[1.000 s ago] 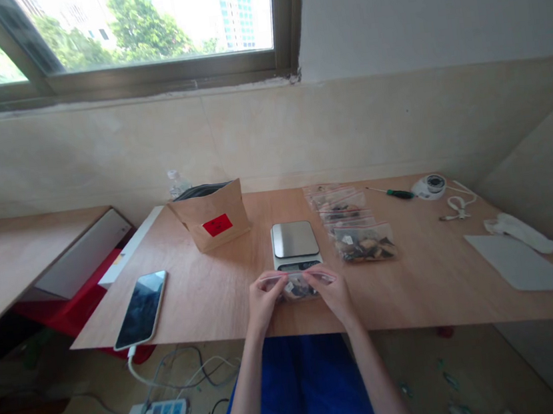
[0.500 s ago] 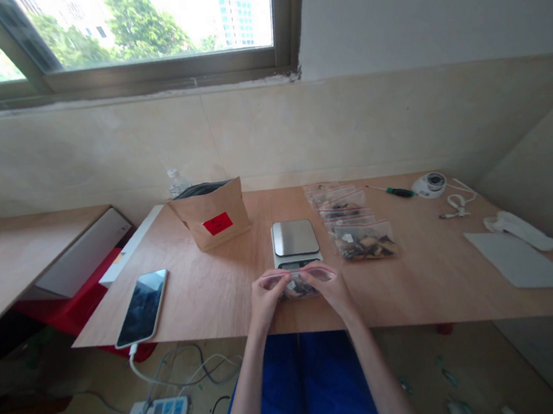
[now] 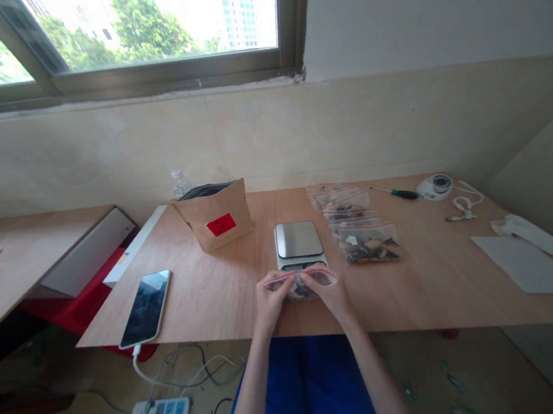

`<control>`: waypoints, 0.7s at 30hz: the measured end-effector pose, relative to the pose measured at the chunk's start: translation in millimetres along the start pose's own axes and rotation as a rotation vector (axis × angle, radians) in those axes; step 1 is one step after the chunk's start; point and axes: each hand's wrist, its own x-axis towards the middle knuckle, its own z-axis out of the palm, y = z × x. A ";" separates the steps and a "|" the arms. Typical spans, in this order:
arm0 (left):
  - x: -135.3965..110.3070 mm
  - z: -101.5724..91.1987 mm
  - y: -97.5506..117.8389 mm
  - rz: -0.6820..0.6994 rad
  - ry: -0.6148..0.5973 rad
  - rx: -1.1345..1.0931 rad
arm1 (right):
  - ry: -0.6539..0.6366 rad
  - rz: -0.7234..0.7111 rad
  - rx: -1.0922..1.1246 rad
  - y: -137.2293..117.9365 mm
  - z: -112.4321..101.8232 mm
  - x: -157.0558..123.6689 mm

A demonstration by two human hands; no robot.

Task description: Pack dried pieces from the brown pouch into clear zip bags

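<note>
Between my hands, near the table's front edge, is a clear zip bag [image 3: 301,290] with a pinkish-red seal strip and dark, mixed pieces inside. My left hand [image 3: 273,295] pinches the left part of its top edge. The right part of that edge is pinched by my right hand [image 3: 327,289]. Both thumbs sit close together near the middle of the strip. Just behind the bag stands a digital scale [image 3: 298,239] with a bare steel plate; its display is partly hidden by the fingers. To the right lies a row of filled zip bags [image 3: 369,244].
A brown paper pouch [image 3: 223,223] with a red label stands open at the back left, a plastic bottle [image 3: 181,182] behind it. A phone [image 3: 145,308] on a cable lies left. Rightward are a screwdriver [image 3: 404,194], a white camera [image 3: 434,187] and a white sheet [image 3: 528,265].
The view has shifted slightly, so everything sits a little further right. My thumbs have come a bit closer together along the bag's seal strip.
</note>
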 end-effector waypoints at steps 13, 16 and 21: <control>-5.4 -2.0 -0.2 -0.001 -0.015 0.008 | -0.018 -0.037 -0.074 -4.0 -3.6 -0.6; -8.7 -1.4 -2.0 -0.022 0.017 -0.065 | -0.061 0.013 -0.079 -3.5 -11.1 -1.6; -10.8 4.1 -4.2 -0.063 0.083 -0.153 | -0.088 0.073 -0.101 -4.8 -16.0 -2.4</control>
